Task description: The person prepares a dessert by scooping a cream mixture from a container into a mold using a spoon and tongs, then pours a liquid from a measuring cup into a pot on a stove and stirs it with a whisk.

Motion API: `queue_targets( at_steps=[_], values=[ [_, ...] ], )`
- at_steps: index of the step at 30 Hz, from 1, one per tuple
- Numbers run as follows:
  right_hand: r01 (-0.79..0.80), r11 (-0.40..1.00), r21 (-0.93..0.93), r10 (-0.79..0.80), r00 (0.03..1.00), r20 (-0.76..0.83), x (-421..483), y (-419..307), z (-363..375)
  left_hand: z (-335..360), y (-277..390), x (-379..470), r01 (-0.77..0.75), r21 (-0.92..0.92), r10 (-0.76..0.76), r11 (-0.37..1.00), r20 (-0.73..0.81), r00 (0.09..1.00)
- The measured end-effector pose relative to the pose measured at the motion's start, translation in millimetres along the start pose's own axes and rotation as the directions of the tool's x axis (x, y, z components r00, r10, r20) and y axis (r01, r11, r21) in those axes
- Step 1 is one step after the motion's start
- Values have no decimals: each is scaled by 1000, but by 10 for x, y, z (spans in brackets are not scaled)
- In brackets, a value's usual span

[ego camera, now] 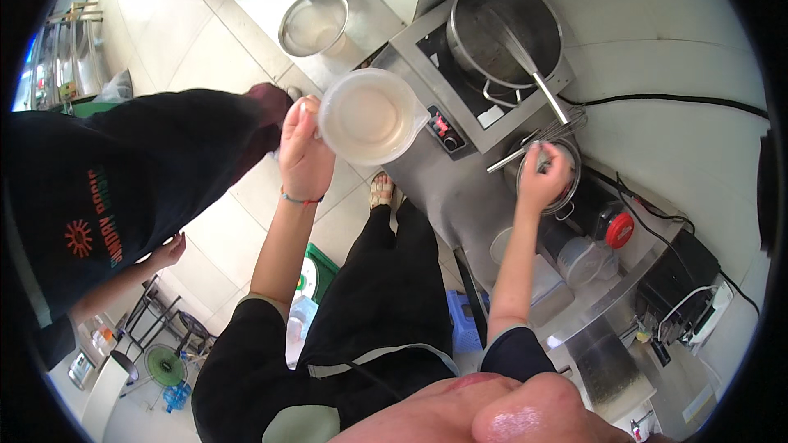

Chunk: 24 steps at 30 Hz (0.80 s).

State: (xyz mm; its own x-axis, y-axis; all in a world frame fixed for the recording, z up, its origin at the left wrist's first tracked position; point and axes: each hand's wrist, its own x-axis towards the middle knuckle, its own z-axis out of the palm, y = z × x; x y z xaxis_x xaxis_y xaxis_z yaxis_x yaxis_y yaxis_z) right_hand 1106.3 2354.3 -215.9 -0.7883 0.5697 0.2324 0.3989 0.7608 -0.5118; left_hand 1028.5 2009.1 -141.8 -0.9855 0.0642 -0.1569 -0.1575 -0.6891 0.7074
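Observation:
My left hand (pixel 308 151) grips the handle of a translucent plastic measuring jug (pixel 372 117) and holds it up above the floor and counter edge. A little pale, cloudy liquid seems to lie in the jug. My right hand (pixel 545 178) is over a small metal pot (pixel 577 187), fingers curled; whether they hold something is unclear. Across that pot lies a wire whisk (pixel 508 159), its handle towards me. Beyond it, a large steel stockpot (pixel 458 55) stands on an induction cooker (pixel 403 52), with another whisk (pixel 523 58) leaning inside against its rim.
A fine-mesh strainer (pixel 314 21) rests on a container at the far counter. Right of me are a red-lidded jar (pixel 619 231), clear plastic cups (pixel 585 258) and black cables (pixel 665 98). A person in a dark apron (pixel 123 184) stands close at left. A blue basket (pixel 465 320) sits below the counter.

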Motion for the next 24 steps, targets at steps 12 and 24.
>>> queue_targets(
  at_steps=[12, 24],
  values=[
    [27, 990, -136, 58, 812, 580, 1325, 374, 359, 187, -856, 1053, 44, 238, -60, 970, 60, 996],
    [135, 957, -256, 38, 819, 572, 1645, 115, -622, 409, -1486, 1867, -22, 632, -36, 775, 80, 996]
  ],
)
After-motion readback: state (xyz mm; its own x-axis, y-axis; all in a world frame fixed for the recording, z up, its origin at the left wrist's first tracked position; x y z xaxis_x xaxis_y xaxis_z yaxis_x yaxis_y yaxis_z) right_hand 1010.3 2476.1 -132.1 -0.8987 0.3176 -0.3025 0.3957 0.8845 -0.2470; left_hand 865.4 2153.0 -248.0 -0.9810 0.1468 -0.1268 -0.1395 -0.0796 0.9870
